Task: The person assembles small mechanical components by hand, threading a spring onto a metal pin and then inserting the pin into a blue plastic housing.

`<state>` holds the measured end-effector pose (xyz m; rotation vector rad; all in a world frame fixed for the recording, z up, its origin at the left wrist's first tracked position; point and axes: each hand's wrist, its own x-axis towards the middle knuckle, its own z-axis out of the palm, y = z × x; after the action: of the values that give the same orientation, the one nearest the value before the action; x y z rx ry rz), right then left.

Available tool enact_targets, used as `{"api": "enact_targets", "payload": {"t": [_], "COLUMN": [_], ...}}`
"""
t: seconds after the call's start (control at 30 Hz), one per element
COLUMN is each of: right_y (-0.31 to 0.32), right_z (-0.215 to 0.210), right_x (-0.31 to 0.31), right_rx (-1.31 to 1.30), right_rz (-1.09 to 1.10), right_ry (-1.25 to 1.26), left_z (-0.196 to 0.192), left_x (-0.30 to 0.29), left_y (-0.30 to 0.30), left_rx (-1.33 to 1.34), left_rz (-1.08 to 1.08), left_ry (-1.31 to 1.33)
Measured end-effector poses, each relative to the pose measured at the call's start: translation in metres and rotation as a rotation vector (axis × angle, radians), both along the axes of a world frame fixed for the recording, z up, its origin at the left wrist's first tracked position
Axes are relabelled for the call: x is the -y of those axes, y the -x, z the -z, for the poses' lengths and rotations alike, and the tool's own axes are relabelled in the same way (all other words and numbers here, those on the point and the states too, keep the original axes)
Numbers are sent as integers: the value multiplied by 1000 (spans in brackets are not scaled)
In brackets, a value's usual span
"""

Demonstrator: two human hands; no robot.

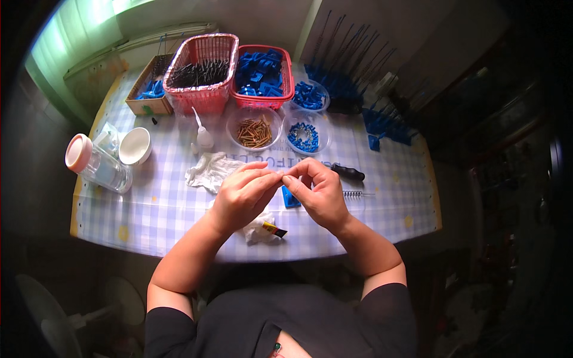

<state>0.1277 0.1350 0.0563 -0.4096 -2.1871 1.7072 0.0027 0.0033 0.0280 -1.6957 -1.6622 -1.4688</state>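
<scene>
My left hand [246,194] and my right hand [320,192] meet above the middle of the table, fingertips pinched together. Whatever is between them is too small or too hidden to make out. Just below the fingertips a blue plastic piece [291,197] lies on the cloth, partly covered by my right hand. To the right of that hand are a black-handled tool [347,172] and a thin metal coil spring [356,194]. A crumpled white cloth [212,172] lies beyond my left hand. Nearer me, a yellow and black tube [274,229] rests on white tissue [254,232].
Along the back stand a cardboard box [143,107], a pink basket [200,98] of dark rods, a red basket [286,92] of blue parts and bowls of small parts, one with brass-coloured pins [255,132]. A jar [107,170] and white bowl [135,147] stand left; upright-rod blue pieces [334,86], back right.
</scene>
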Motion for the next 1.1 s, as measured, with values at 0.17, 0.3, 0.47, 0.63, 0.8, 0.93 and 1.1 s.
{"api": "enact_targets", "payload": {"t": [0.17, 0.3, 0.47, 0.63, 0.8, 0.93, 1.1], "right_y": [-2, -20, -38, -34, -33, -39, -45], "right_z": [-5, -26, 13, 37, 44, 26, 11], "right_x": [2, 10, 20, 23, 22, 16, 10], "right_rx": [-99, 30, 221, 213, 174, 217, 197], "right_rz": [45, -17, -289, -334, -348, -287, -177], "right_ry": [-183, -584, -616, -577, -477, -324, -262], "left_z": [0, -7, -22, -23, 0, 15, 18], "left_x": [1, 10, 15, 26, 38, 45, 46], "left_y": [1, 8, 14, 16, 18, 16, 13], "left_rx": [29, 293, 509, 510, 712, 820, 744], "left_rz": [25, -46, 64, 79, 81, 132, 167], "left_ry": [52, 127, 157, 236, 284, 355, 381]}}
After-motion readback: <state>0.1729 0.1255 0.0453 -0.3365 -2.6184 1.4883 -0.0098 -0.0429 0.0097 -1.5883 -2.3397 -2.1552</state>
